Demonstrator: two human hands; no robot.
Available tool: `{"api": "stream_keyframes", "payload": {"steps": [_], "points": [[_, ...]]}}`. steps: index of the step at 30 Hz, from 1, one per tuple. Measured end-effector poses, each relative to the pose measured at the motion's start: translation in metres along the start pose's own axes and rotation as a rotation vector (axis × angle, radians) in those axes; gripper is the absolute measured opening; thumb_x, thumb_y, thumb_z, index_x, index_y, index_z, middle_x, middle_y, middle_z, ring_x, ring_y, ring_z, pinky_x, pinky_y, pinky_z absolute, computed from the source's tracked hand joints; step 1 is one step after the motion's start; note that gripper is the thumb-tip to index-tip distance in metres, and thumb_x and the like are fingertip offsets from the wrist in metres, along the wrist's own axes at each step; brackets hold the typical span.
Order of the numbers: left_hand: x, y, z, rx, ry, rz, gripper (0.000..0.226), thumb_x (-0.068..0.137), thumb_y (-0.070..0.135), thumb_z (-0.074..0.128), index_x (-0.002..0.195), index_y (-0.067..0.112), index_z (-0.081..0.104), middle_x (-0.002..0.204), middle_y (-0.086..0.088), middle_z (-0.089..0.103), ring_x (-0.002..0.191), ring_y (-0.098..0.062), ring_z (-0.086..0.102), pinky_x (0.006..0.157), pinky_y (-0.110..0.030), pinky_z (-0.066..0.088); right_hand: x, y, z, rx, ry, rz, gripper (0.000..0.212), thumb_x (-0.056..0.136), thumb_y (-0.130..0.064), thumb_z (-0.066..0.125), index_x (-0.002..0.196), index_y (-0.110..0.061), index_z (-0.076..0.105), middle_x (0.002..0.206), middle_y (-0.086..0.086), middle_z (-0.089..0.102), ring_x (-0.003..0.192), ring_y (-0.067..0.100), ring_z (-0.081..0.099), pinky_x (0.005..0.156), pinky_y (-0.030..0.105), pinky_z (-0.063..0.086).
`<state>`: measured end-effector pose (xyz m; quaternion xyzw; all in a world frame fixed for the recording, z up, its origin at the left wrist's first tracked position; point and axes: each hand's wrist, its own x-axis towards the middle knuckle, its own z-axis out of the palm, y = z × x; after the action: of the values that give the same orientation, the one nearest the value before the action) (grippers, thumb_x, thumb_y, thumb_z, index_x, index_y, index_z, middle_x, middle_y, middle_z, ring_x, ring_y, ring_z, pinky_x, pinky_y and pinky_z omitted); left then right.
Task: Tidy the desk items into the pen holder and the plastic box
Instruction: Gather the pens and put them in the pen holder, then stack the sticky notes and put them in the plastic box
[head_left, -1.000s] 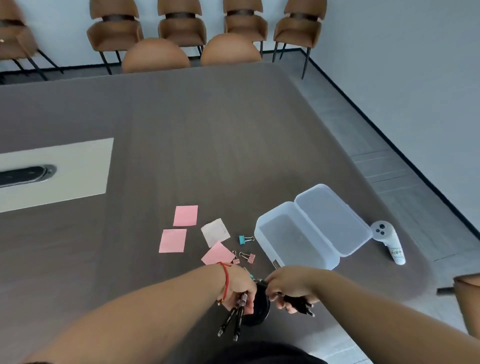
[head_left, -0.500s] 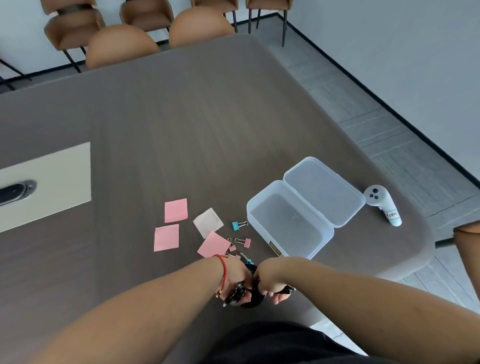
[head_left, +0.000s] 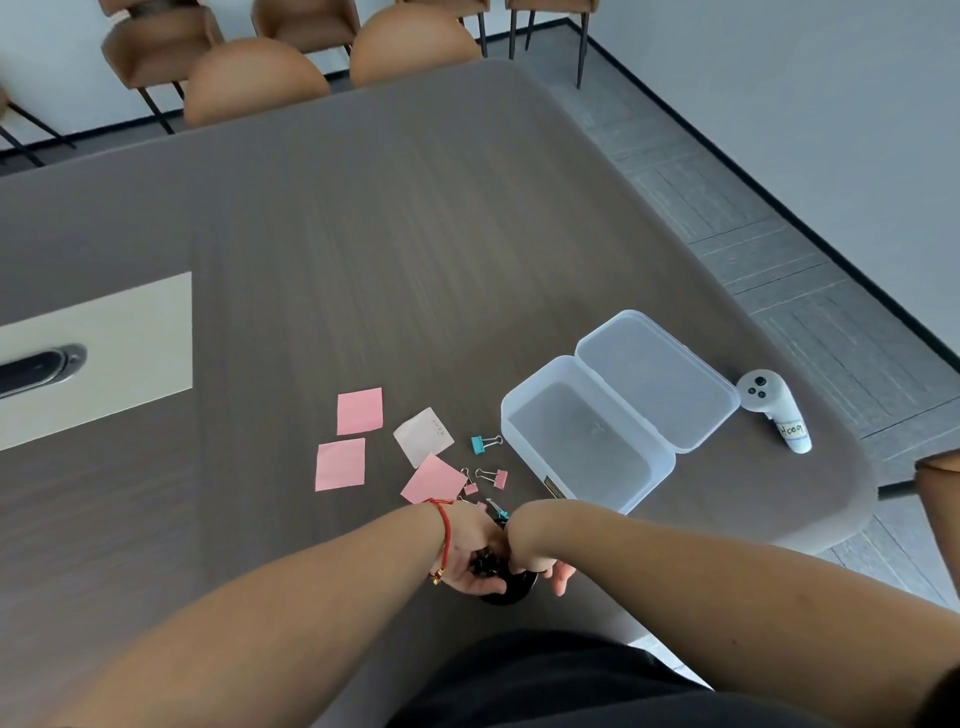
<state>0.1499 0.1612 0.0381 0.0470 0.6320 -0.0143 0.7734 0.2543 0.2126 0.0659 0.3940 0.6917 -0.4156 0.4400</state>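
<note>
My left hand (head_left: 467, 558) is cupped around a bunch of dark pens (head_left: 483, 564) standing in the black pen holder (head_left: 506, 595) at the table's near edge. My right hand (head_left: 537, 551) grips the holder's right side, and both hands hide most of it. The clear plastic box (head_left: 576, 447) lies open to the right, with its lid (head_left: 657, 382) flat behind it. Pink sticky notes (head_left: 359, 410) (head_left: 340, 464) (head_left: 434, 479) and a white note (head_left: 423, 436) lie left of the box. A teal binder clip (head_left: 483, 443) and a pink clip (head_left: 496, 476) lie between them.
A white hand controller (head_left: 776, 410) lies at the table's right corner beyond the box. A pale inset panel (head_left: 104, 358) with a dark cable slot sits at the left. Brown chairs (head_left: 254, 85) line the far edge. Another teal clip (head_left: 501, 514) peeks out by my wrists.
Both hands have come together at the pen holder. The pens that hung from each hand a second ago now stand bunched in it. The view has tilted down.
</note>
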Motion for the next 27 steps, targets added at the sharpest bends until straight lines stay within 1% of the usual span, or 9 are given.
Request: {"api": "stream_keyframes", "payload": {"steps": [2, 4, 7, 9, 14, 16, 21, 24, 27], "points": [[-0.007, 0.000, -0.004, -0.054, -0.011, 0.015, 0.021, 0.094, 0.016, 0.049, 0.110, 0.006, 0.060, 0.103, -0.008, 0.061, 0.079, -0.020, 0.064, 0.050, -0.025, 0.060, -0.002, 0.003, -0.002, 0.094, 0.043, -0.030, 0.037, 0.092, -0.015, 0.059, 0.126, -0.001, 0.057, 0.117, 0.020, 0.069, 0.103, 0.035, 0.070, 0.085, 0.042, 0.056], [-0.014, -0.001, -0.011, -0.086, -0.017, 0.005, 0.044, 0.095, 0.018, 0.047, 0.137, 0.002, 0.043, 0.119, -0.015, 0.055, 0.099, -0.028, 0.061, 0.057, -0.032, 0.062, -0.001, 0.003, -0.003, 0.057, 0.010, -0.004, 0.039, 0.093, -0.018, 0.057, 0.128, -0.002, 0.056, 0.120, 0.019, 0.068, 0.099, 0.034, 0.071, 0.086, 0.042, 0.056], [-0.028, -0.005, -0.022, -0.064, -0.068, -0.025, 0.063, 0.097, 0.026, 0.042, 0.148, -0.003, 0.017, 0.140, -0.024, 0.044, 0.121, -0.036, 0.055, 0.065, -0.038, 0.061, 0.000, 0.000, -0.007, -0.167, -0.060, 0.068, 0.045, 0.101, -0.028, 0.042, 0.140, -0.006, 0.045, 0.133, 0.014, 0.059, 0.080, 0.029, 0.070, 0.074, 0.033, 0.055], [-0.035, -0.007, -0.032, -0.063, -0.087, -0.032, 0.069, 0.096, 0.028, 0.042, 0.149, -0.004, 0.011, 0.149, -0.029, 0.035, 0.129, -0.039, 0.049, 0.069, -0.040, 0.061, -0.002, 0.000, -0.015, -0.215, -0.055, 0.050, 0.046, 0.102, -0.027, 0.037, 0.145, -0.010, 0.038, 0.136, 0.015, 0.056, 0.086, 0.030, 0.072, 0.073, 0.033, 0.057], [-0.037, -0.015, -0.060, -0.051, -0.098, -0.002, 0.066, 0.096, 0.036, 0.039, 0.144, -0.006, 0.025, 0.143, -0.029, 0.045, 0.076, -0.026, 0.075, 0.064, -0.027, 0.062, -0.005, -0.001, -0.046, -0.049, 0.051, -0.014, 0.043, 0.101, -0.032, 0.038, 0.138, -0.013, 0.046, 0.119, 0.016, 0.066, 0.094, 0.032, 0.073, 0.079, 0.037, 0.061], [-0.035, -0.019, -0.071, -0.053, -0.041, 0.023, 0.062, 0.096, 0.037, 0.038, 0.141, -0.005, 0.033, 0.139, -0.027, 0.050, 0.071, -0.022, 0.075, 0.059, -0.024, 0.061, 0.006, -0.007, -0.056, -0.038, 0.126, -0.050, 0.042, 0.100, -0.036, 0.039, 0.130, -0.011, 0.053, 0.105, 0.013, 0.068, 0.085, 0.028, 0.073, 0.081, 0.035, 0.060], [-0.013, -0.025, -0.114, -0.095, 0.344, 0.085, 0.033, 0.095, 0.023, 0.046, 0.122, 0.003, 0.046, 0.113, -0.019, 0.058, 0.062, -0.019, 0.061, 0.046, -0.023, 0.054, 0.064, -0.038, -0.064, -0.060, 0.230, -0.110, 0.027, 0.092, -0.023, 0.054, 0.105, -0.004, 0.066, 0.084, 0.016, 0.070, 0.077, 0.030, 0.068, 0.075, 0.033, 0.056], [0.010, -0.033, -0.149, -0.066, 0.678, 0.111, 0.027, 0.092, 0.012, 0.052, 0.117, 0.003, 0.053, 0.079, -0.013, 0.053, 0.059, -0.020, 0.054, 0.044, -0.026, 0.055, 0.101, -0.054, -0.058, -0.118, 0.364, -0.184, 0.024, 0.087, -0.021, 0.057, 0.104, -0.005, 0.064, 0.097, 0.012, 0.069, 0.090, 0.030, 0.066, 0.077, 0.032, 0.054], [0.030, -0.042, -0.173, -0.039, 1.016, 0.073, 0.052, 0.084, 0.017, 0.061, 0.129, 0.000, 0.041, 0.119, -0.018, 0.054, 0.100, -0.037, 0.063, 0.081, -0.042, 0.059, 0.128, -0.067, -0.045, -0.179, 0.510, -0.225, 0.049, 0.083, -0.035, 0.066, 0.123, -0.011, 0.051, 0.113, 0.008, 0.063, 0.102, 0.029, 0.063, 0.075, 0.033, 0.049]]}}
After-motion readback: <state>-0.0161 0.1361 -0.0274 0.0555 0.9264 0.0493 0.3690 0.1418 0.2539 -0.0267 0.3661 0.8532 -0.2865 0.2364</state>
